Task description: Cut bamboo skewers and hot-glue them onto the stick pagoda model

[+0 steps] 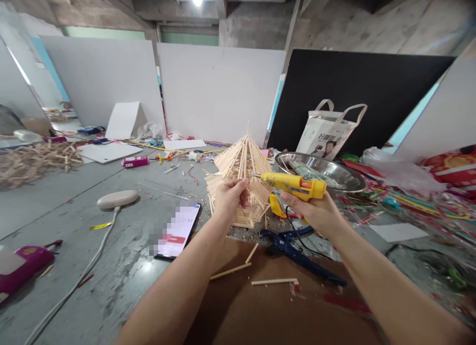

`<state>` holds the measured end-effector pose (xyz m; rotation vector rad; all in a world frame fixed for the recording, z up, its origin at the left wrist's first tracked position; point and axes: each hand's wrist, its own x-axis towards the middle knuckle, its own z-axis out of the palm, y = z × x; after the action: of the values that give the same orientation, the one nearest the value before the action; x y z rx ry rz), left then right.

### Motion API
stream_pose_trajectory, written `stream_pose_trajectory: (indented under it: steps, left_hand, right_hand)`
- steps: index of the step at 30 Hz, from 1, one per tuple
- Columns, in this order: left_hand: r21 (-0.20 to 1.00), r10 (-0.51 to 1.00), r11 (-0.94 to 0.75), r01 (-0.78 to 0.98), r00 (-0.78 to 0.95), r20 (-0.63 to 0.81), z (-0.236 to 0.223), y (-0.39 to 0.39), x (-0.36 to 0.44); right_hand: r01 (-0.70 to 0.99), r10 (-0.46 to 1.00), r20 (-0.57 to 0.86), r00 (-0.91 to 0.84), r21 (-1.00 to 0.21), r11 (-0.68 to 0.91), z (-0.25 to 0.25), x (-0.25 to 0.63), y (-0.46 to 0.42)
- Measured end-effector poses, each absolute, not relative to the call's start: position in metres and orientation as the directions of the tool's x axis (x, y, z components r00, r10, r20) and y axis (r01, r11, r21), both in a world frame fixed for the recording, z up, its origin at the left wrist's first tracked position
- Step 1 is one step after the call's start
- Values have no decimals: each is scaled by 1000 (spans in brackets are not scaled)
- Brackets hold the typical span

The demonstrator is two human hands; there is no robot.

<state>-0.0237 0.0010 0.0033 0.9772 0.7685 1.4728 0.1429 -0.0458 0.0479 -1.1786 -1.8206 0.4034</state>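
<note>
A cone-shaped model built of thin wooden sticks (241,169) stands on the floor in front of me. My left hand (229,200) is closed, pinching a stick against the model's front side. In my right hand (316,213) is a yellow glue gun (293,185), gripped by the handle. Its nozzle points left and touches the model right beside my left fingers. The gun's black cord runs down below my right hand.
Blue-handled cutters (297,251) and loose sticks (273,281) lie on brown cardboard (260,310) near me. A phone (177,230) lies left of the model, a steel bowl (322,169) right of it. A stick pile (33,161) sits far left.
</note>
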Motion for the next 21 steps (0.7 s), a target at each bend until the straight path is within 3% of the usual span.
stream_pose_trajectory:
  steps: [7,14,21]
  left_hand:
    - [877,982,-145,-459,42,185,1,5,-27]
    - [871,987,-128,-474,23,158,1,4,-26]
    - [870,991,-109,-481,12,131,4,2,-24]
  right_hand:
    - [601,824,553,-123,-620,505,59,135,-34]
    - [501,871,491,-31,-746,438,57,132,-22]
    - [412,871,491,-26,-788,457,58,129,-20]
